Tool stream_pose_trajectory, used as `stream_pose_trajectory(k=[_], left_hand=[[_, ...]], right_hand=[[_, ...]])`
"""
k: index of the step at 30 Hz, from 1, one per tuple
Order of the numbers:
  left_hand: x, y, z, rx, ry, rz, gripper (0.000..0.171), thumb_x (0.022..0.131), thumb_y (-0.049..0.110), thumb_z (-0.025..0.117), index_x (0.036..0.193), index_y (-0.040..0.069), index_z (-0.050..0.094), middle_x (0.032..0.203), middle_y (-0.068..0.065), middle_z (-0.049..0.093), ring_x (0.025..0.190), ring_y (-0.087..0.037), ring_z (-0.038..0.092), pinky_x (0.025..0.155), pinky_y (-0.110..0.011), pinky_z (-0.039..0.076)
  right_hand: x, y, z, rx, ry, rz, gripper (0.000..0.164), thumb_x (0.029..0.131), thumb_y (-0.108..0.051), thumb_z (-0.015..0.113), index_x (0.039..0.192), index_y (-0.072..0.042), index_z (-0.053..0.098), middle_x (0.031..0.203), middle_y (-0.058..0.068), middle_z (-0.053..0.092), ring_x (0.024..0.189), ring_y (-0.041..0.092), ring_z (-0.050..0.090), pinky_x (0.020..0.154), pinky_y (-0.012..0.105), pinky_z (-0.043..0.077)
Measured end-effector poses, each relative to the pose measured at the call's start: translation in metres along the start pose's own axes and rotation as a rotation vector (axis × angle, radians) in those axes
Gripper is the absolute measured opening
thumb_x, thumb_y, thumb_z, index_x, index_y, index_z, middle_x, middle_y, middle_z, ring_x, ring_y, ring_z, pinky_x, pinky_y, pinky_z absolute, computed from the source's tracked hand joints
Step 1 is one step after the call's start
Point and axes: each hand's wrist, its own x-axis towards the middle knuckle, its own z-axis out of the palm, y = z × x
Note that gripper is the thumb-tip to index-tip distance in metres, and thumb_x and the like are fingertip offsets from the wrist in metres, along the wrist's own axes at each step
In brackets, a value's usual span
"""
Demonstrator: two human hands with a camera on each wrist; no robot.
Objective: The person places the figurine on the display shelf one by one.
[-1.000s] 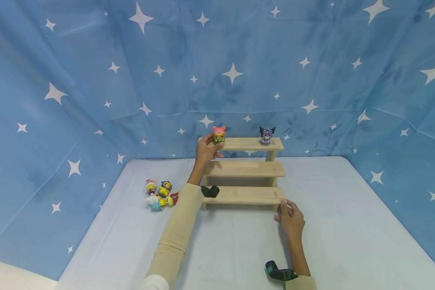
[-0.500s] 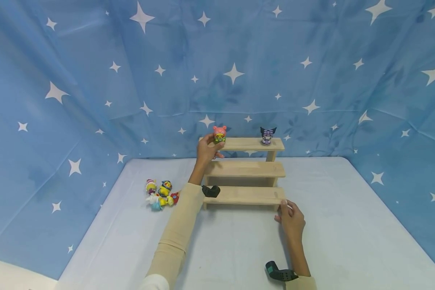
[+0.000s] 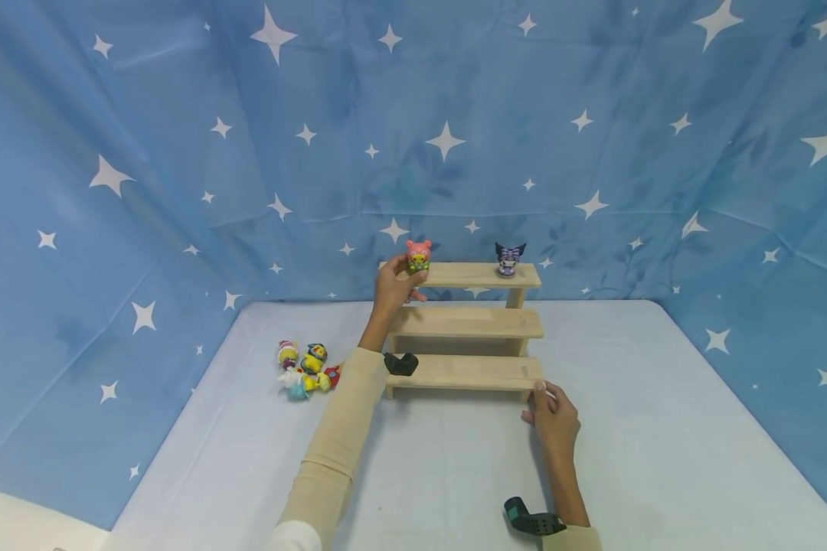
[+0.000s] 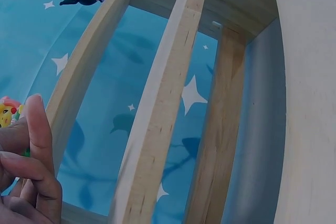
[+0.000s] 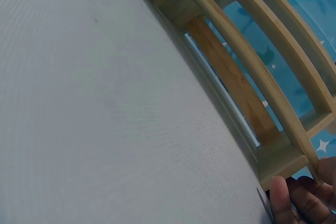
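Note:
A three-step wooden shelf stands on the pale table. On the left end of its top step sits a pink figure with a green body, and my left hand reaches up and pinches it from below. In the left wrist view my fingers curl beside that figure. A purple and black figure stands at the top step's right end. My right hand grips the front right corner of the bottom step, and its fingers lie against the shelf in the right wrist view.
Several small colourful figures lie in a heap on the table left of the shelf. A blue cloth with white stars hangs behind and along both sides. The middle and bottom steps carry no figures.

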Motion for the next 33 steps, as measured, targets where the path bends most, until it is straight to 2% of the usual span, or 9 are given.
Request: stream_pose_trajectory(k=[8, 13, 17, 22, 25, 28, 30, 32, 33], left_hand=[[-0.002, 0.000, -0.001, 0.016, 0.002, -0.007, 0.060, 0.090, 0.018, 0.071, 0.144, 0.008, 0.045, 0.143, -0.013, 0.053, 0.044, -0.004, 0.061, 0.047, -0.021, 0.046], [-0.007, -0.002, -0.004, 0.034, 0.006, 0.031, 0.059, 0.090, 0.019, 0.071, 0.143, 0.010, 0.046, 0.146, -0.012, 0.051, 0.046, -0.005, 0.062, 0.048, -0.024, 0.046], [-0.016, -0.005, -0.011, 0.067, 0.036, 0.075, 0.056, 0.091, 0.019, 0.071, 0.141, 0.013, 0.049, 0.146, -0.008, 0.051, 0.051, -0.008, 0.065, 0.050, -0.022, 0.047], [-0.035, -0.015, -0.027, 0.073, 0.125, 0.103, 0.053, 0.091, 0.024, 0.071, 0.140, 0.015, 0.051, 0.144, -0.005, 0.053, 0.060, -0.020, 0.071, 0.054, -0.023, 0.053], [-0.052, -0.021, -0.037, 0.055, 0.203, 0.126, 0.048, 0.093, 0.028, 0.068, 0.137, 0.016, 0.054, 0.122, -0.013, 0.067, 0.060, -0.027, 0.071, 0.051, -0.025, 0.053], [-0.078, -0.013, -0.048, 0.030, 0.253, 0.146, 0.040, 0.096, 0.021, 0.063, 0.134, 0.011, 0.055, 0.116, -0.021, 0.066, 0.068, -0.039, 0.070, 0.056, -0.038, 0.056], [-0.089, -0.016, -0.054, 0.030, 0.276, 0.165, 0.036, 0.098, 0.019, 0.060, 0.131, 0.008, 0.056, 0.116, -0.021, 0.064, 0.074, -0.044, 0.068, 0.059, -0.045, 0.057], [-0.097, -0.017, -0.058, 0.041, 0.293, 0.153, 0.034, 0.098, 0.015, 0.059, 0.130, 0.004, 0.056, 0.118, -0.021, 0.061, 0.081, -0.044, 0.068, 0.064, -0.045, 0.058], [-0.099, -0.021, -0.060, 0.054, 0.304, 0.150, 0.032, 0.098, 0.014, 0.059, 0.128, 0.005, 0.057, 0.114, -0.021, 0.062, 0.083, -0.041, 0.068, 0.063, -0.038, 0.059]], right_hand=[[0.000, 0.001, 0.000, -0.010, -0.008, 0.004, 0.055, 0.104, -0.042, 0.040, 0.138, 0.001, 0.048, 0.121, 0.028, 0.064, 0.058, 0.004, 0.067, 0.059, 0.012, 0.051], [0.001, 0.001, 0.000, -0.003, -0.004, 0.009, 0.054, 0.105, -0.041, 0.040, 0.138, 0.000, 0.048, 0.120, 0.028, 0.064, 0.058, 0.003, 0.066, 0.058, 0.013, 0.052], [0.002, 0.001, 0.000, 0.001, -0.005, 0.011, 0.055, 0.104, -0.042, 0.040, 0.139, 0.000, 0.048, 0.121, 0.028, 0.064, 0.058, 0.003, 0.066, 0.058, 0.013, 0.052], [0.001, 0.001, 0.002, 0.003, -0.006, -0.006, 0.056, 0.104, -0.043, 0.040, 0.138, 0.000, 0.049, 0.121, 0.029, 0.064, 0.058, 0.003, 0.066, 0.058, 0.012, 0.052], [-0.002, 0.001, 0.003, 0.001, -0.008, -0.007, 0.055, 0.104, -0.042, 0.040, 0.138, 0.001, 0.049, 0.120, 0.029, 0.064, 0.058, 0.004, 0.066, 0.058, 0.012, 0.051], [-0.004, 0.002, 0.004, -0.007, -0.006, -0.008, 0.056, 0.104, -0.042, 0.040, 0.138, 0.001, 0.049, 0.119, 0.029, 0.064, 0.058, 0.004, 0.067, 0.058, 0.010, 0.049], [-0.003, 0.002, 0.003, -0.008, -0.004, -0.011, 0.056, 0.104, -0.043, 0.040, 0.138, 0.001, 0.049, 0.119, 0.029, 0.064, 0.057, 0.002, 0.066, 0.058, 0.009, 0.048], [-0.001, 0.000, 0.002, -0.007, 0.001, -0.013, 0.057, 0.104, -0.043, 0.039, 0.138, 0.001, 0.048, 0.120, 0.028, 0.064, 0.056, -0.001, 0.064, 0.058, 0.007, 0.048], [0.001, -0.001, 0.001, -0.005, 0.003, -0.016, 0.057, 0.104, -0.043, 0.039, 0.138, 0.001, 0.048, 0.120, 0.028, 0.064, 0.055, -0.003, 0.063, 0.058, 0.007, 0.048]])
